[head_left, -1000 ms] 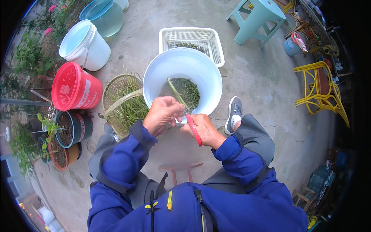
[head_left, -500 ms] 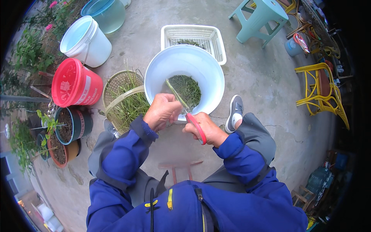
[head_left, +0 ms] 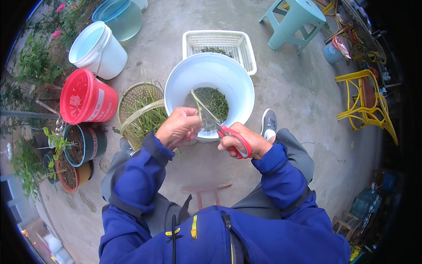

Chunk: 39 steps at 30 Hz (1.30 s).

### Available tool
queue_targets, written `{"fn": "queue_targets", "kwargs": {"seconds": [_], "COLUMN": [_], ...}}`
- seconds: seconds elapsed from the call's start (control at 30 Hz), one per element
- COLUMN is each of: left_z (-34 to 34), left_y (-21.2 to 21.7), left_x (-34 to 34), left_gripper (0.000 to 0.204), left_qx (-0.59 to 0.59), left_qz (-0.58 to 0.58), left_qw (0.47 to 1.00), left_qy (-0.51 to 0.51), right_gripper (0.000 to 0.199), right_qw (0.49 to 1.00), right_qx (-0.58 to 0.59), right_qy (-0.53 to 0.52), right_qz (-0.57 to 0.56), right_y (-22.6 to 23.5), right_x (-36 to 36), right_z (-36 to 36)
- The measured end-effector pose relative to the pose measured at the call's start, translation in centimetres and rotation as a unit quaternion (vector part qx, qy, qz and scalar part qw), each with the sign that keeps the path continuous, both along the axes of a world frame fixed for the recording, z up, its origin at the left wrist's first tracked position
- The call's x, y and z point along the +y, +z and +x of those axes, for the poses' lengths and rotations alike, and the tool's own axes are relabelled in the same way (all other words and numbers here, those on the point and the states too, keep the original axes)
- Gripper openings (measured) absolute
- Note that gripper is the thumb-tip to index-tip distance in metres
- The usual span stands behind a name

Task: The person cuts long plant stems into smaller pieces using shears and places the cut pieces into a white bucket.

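My left hand (head_left: 180, 127) is closed in a pinch on a thin green stem (head_left: 198, 104) over the near rim of a white bucket (head_left: 244, 90). In my right hand (head_left: 252, 140) is a pair of scissors (head_left: 227, 129) with red handles. Their blades are apart and point up and left toward the stem, above the bucket. Cut green pieces (head_left: 215, 105) lie at the bucket's bottom. Left of the bucket, a woven basket (head_left: 126, 102) with an arched handle holds long green stalks (head_left: 149, 125), close to my left forearm.
Behind the bucket sits a white plastic sieve basket (head_left: 246, 48) with some greens. Red (head_left: 103, 99) and white pails (head_left: 114, 55) stand at left, above potted plants (head_left: 90, 143). A teal stool (head_left: 299, 15) is at far right, with a yellow-framed chair (head_left: 365, 94) nearer.
My right hand has moved slightly right and up, and the scissor blades have spread apart. My left hand has shifted slightly left, still pinching the stem.
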<state>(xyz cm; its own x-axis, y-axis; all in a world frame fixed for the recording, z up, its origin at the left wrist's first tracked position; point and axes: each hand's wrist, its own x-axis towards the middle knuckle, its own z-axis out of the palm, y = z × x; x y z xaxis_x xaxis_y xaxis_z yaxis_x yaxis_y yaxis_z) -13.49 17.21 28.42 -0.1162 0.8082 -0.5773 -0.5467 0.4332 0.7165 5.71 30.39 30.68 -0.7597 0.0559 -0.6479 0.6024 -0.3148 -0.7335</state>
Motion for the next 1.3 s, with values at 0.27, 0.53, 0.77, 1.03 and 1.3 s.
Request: {"fn": "queue_targets", "kwargs": {"seconds": [0.27, 0.53, 0.77, 1.03, 1.3], "left_z": [1.8, 3.4, 2.7, 2.2, -0.4], "left_y": [-0.5, -0.7, 0.1, -0.2, 0.3], "left_x": [0.3, 0.4, 0.0, -0.4, -0.1], "left_gripper": [0.008, 0.006, 0.01, 0.005, 0.004], "left_qx": [0.036, 0.021, 0.053, 0.041, 0.034], "left_qz": [-0.034, -0.026, -0.028, -0.024, 0.018], "left_qw": [0.998, 0.999, 0.998, 0.999, 0.991], "left_qy": [0.029, 0.017, -0.031, -0.027, 0.132], "right_gripper": [0.029, 0.03, 0.026, 0.03, 0.026], "right_qw": [0.982, 0.964, 0.995, 0.964, 0.939], "right_qx": [-0.009, 0.003, -0.026, -0.012, 0.006], "right_qy": [-0.006, -0.036, -0.005, 0.082, 0.137], "right_qz": [0.189, 0.263, 0.094, 0.253, 0.317], "right_y": [-1.7, -2.3, 0.5, -0.2, 2.9], "right_x": [-2.6, -3.1, -0.8, -0.6, 1.8], "right_z": [-0.3, -0.7, -0.7, -0.5, 0.7]}}
